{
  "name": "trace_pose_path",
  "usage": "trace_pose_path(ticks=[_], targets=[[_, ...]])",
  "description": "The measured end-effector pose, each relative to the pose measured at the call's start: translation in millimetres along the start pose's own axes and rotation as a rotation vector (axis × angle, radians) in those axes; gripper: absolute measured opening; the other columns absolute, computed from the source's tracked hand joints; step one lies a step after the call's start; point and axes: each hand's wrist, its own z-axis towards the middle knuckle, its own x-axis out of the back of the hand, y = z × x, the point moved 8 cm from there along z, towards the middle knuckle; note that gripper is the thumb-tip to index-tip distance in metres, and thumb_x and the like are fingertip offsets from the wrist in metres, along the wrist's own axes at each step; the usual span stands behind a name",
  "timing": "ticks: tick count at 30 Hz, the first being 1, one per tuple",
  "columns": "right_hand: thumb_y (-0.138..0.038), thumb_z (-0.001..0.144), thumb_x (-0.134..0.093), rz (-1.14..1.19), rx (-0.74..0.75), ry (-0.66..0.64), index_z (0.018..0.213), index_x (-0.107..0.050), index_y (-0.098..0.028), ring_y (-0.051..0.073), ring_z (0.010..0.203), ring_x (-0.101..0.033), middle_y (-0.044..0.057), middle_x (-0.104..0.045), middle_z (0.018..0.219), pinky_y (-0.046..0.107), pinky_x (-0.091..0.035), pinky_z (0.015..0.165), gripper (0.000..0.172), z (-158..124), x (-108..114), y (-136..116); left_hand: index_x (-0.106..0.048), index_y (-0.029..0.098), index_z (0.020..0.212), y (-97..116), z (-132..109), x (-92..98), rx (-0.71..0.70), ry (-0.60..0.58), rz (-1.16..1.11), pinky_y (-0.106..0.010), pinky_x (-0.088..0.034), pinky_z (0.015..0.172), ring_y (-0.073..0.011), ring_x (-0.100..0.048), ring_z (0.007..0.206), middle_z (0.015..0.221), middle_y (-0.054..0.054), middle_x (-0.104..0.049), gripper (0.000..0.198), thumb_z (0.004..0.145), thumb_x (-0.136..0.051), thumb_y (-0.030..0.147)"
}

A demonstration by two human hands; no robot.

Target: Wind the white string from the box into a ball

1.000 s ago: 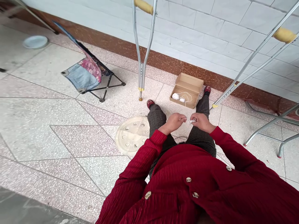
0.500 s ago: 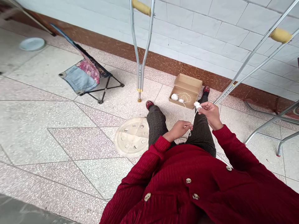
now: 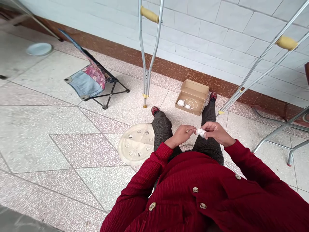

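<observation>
My right hand (image 3: 216,133) is closed around a small white bundle of yarn (image 3: 201,132), held above my lap between my knees. My left hand (image 3: 182,134) pinches the white yarn with thumb and forefinger, its fingertips right beside the bundle's left end. The strand between the fingers is too fine to make out. Beyond the hands, an open cardboard box (image 3: 178,110) stands on the floor by my feet. Inside it lie a larger white yarn ball (image 3: 181,102) and a smaller yarn ball (image 3: 187,106), with loose yarn curling to the right.
One metal crutch (image 3: 146,80) stands ahead, and another crutch (image 3: 251,69) leans at the right. A folding chair (image 3: 87,83) is at the left, with a pale basin (image 3: 39,49) behind it. A round perforated cover (image 3: 135,145) lies beside my left leg. Metal legs (image 3: 272,135) stand far right.
My right hand has brought the yarn bundle down and toward me, up against the left fingertips. The strand that stretched between the hands no longer shows. The view has shifted slightly.
</observation>
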Motion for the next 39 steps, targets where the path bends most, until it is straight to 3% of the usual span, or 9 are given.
trace_pose_path(ticks=[6,15,18,22,25,28,33,36,39], targets=[[-0.026,0.058,-0.089,0.248,0.133,0.381,0.075,-0.069,-0.019,0.008,0.058,-0.055,-0.003,-0.065,0.068,0.02,-0.047,0.053,0.028,19.9,30.6,-25.7,-0.073,0.015,0.085,12.7,-1.9,-12.2,-0.038,-0.032,-0.076,-0.025,-0.044,0.082,-0.0152,-0.063,0.083,0.086,-0.003,-0.073,0.036,0.099,-0.045,0.033],[-0.032,0.066,-0.079,-0.222,0.403,0.634,0.08,-0.063,-0.02,0.013,0.061,-0.055,0.0,-0.065,0.073,0.026,-0.047,0.055,0.024,44.3,52.6,-41.4,-0.074,0.014,0.077,2.2,-7.1,-10.7,0.073,-0.137,-0.164,-0.024,-0.045,0.082,-0.0151,-0.064,0.081,0.082,-0.003,-0.074,0.038,0.096,-0.048,0.032],[-0.022,0.072,-0.071,-0.569,0.418,0.579,0.081,-0.064,-0.019,0.015,0.067,-0.056,0.001,-0.065,0.077,0.027,-0.045,0.061,0.011,44.8,49.8,-52.7,-0.075,0.013,0.077,7.4,-8.4,-7.6,0.08,-0.151,-0.196,-0.024,-0.045,0.082,-0.0153,-0.065,0.082,0.082,-0.003,-0.074,0.037,0.096,-0.049,0.032],[-0.006,0.067,-0.063,-0.942,0.336,0.209,0.075,-0.064,-0.019,0.014,0.067,-0.053,0.0,-0.06,0.074,0.026,-0.038,0.063,0.015,44.3,22.5,-30.1,-0.076,0.013,0.077,18.6,-8.4,11.8,0.081,-0.116,-0.148,-0.023,-0.043,0.072,-0.0131,-0.06,0.071,0.075,-0.001,-0.072,0.035,0.094,-0.052,0.032],[-0.006,0.067,-0.064,-0.776,0.212,-0.023,0.075,-0.064,-0.018,0.012,0.062,-0.05,-0.002,-0.058,0.069,0.025,-0.036,0.059,0.015,32.8,4.9,-2.6,-0.076,0.013,0.077,16.1,-5.3,31.9,0.088,-0.047,-0.042,-0.023,-0.038,0.065,-0.011,-0.053,0.062,0.064,0.001,-0.065,0.032,0.091,-0.054,0.031],[-0.016,0.07,-0.073,-0.433,0.085,-0.121,0.079,-0.065,-0.018,0.01,0.06,-0.05,-0.003,-0.06,0.07,0.023,-0.039,0.057,0.012,20.8,-6.4,7.8,-0.075,0.013,0.076,6.2,0.6,42.4,0.078,0.014,-0.01,-0.023,-0.039,0.067,-0.0116,-0.055,0.066,0.068,0.001,-0.067,0.031,0.091,-0.054,0.031],[-0.028,0.066,-0.086,0.055,0.071,-0.049,0.098,-0.067,-0.021,0.013,0.068,-0.059,0.001,-0.067,0.084,0.024,-0.047,0.054,0.038,15.0,-5.7,-14.3,-0.073,0.014,0.078,-5.3,8.3,24.4,0.072,-0.002,-0.096,-0.023,-0.038,0.067,-0.0112,-0.052,0.064,0.069,0.001,-0.065,0.036,0.095,-0.05,0.035],[-0.03,0.066,-0.087,0.115,0.123,0.03,0.106,-0.071,-0.022,0.014,0.072,-0.06,0.004,-0.071,0.093,0.025,-0.048,0.056,0.044,17.5,1.0,-30.0,-0.072,0.014,0.078,-1.4,7.3,8.3,0.046,-0.027,-0.116,-0.023,-0.038,0.068,-0.0107,-0.049,0.063,0.067,0.001,-0.063,0.038,0.097,-0.048,0.036],[-0.032,0.066,-0.087,0.084,0.17,0.148,0.096,-0.074,-0.02,0.014,0.071,-0.059,0.003,-0.071,0.088,0.027,-0.049,0.059,0.034,23.5,13.7,-38.4,-0.072,0.014,0.077,0.7,4.3,-4.7,0.041,-0.06,-0.137,-0.024,-0.04,0.073,-0.0119,-0.054,0.069,0.073,0.0,-0.067,0.038,0.097,-0.047,0.035]])
